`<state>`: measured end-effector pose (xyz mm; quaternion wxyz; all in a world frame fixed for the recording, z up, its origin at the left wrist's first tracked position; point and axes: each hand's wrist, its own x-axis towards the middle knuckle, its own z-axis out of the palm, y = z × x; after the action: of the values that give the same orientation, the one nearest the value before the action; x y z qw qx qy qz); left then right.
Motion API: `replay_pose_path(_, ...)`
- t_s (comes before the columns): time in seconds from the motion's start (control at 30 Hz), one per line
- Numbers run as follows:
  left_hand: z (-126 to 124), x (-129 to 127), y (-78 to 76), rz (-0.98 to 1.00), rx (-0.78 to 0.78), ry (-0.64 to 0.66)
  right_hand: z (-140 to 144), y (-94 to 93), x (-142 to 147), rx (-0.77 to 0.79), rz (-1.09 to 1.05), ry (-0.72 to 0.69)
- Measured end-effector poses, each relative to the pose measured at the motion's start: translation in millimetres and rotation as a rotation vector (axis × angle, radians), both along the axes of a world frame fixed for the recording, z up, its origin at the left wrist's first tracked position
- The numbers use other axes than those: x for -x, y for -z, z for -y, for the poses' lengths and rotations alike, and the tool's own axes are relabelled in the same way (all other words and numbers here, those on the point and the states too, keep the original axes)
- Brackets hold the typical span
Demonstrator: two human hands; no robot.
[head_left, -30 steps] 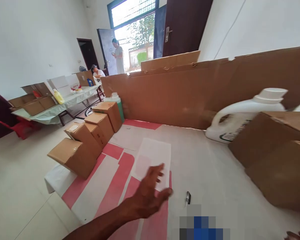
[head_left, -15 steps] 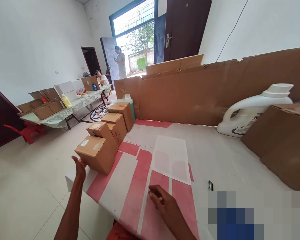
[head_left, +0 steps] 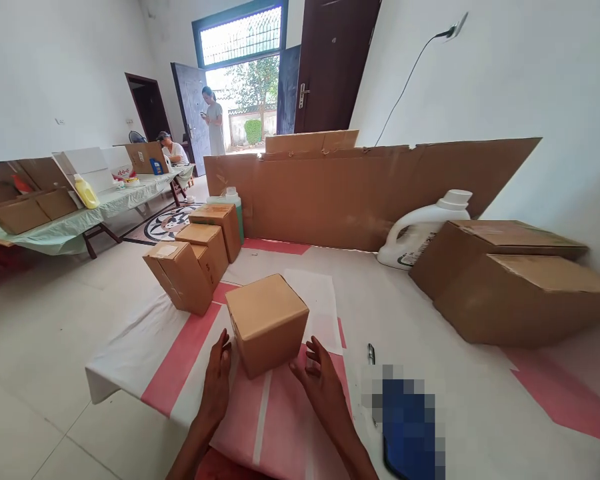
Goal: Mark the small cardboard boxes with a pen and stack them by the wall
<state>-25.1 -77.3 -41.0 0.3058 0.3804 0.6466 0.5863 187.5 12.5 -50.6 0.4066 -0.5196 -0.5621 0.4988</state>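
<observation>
Two hands now flank small cardboard box [head_left: 267, 323] at frame centre, moved from left row: left hand [head_left: 217, 387], right hand [head_left: 320, 387], grips open, fingertips touching box sides.

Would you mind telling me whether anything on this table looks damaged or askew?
The tall cardboard sheet standing along the back has a torn, ragged top edge. The small box between the left hand and right hand sits turned cornerwise.

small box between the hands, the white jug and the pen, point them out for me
small cardboard box [head_left: 266, 313], head view, on its top face
white jug [head_left: 420, 230], head view, on its body below the handle
pen [head_left: 371, 353], head view, on the middle of its barrel
</observation>
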Motion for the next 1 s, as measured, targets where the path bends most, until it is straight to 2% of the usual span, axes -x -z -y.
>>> replay_pose_path(0.1, -17, -4, -6.5, -0.02, -0.001, 0.047, -8, -3.6, -6, -0.028, -0.003, -0.046)
replay_pose_path(0.23, -18, -6, -13.4, -0.021, 0.007, 0.052, 1, -13.3, -3, -0.144, -0.052, -0.131)
replay_pose_path(0.37, -6, -3, -18.3, 0.035, 0.029, 0.057, 21, -33.2, -7, -0.301, 0.059, 0.001)
replay_pose_path(0.43, -2, -5, -20.3, 0.141, 0.038, 0.066, 35, -44.5, -9, -0.447, 0.104, 0.067)
replay_pose_path(0.5, 0, -9, -21.6, 0.356, 0.039, 0.087, 49, -53.8, -8, -0.593, 0.135, 0.091)
replay_pose_path(0.6, 3, -17, -21.5, 0.665, 0.102, 0.215, 66, -58.6, -3, -0.68, 0.187, 0.072)
replay_pose_path(0.7, 8, -18, -19.0, 0.703, 0.208, 0.342, 71, -50.2, -1, -0.607, 0.184, 0.037)
replay_pose_path(0.77, 11, -15, -16.5, 0.611, 0.222, 0.301, 68, -40.0, -4, -0.525, 0.141, 0.013)
replay_pose_path(0.9, 19, -8, -12.9, 0.352, 0.212, 0.106, 54, -20.8, -22, -0.313, 0.003, 0.034)
replay_pose_path(1.0, 26, -13, -13.2, 0.216, 0.194, 0.127, 43, -8.7, -37, -0.135, -0.155, 0.072)
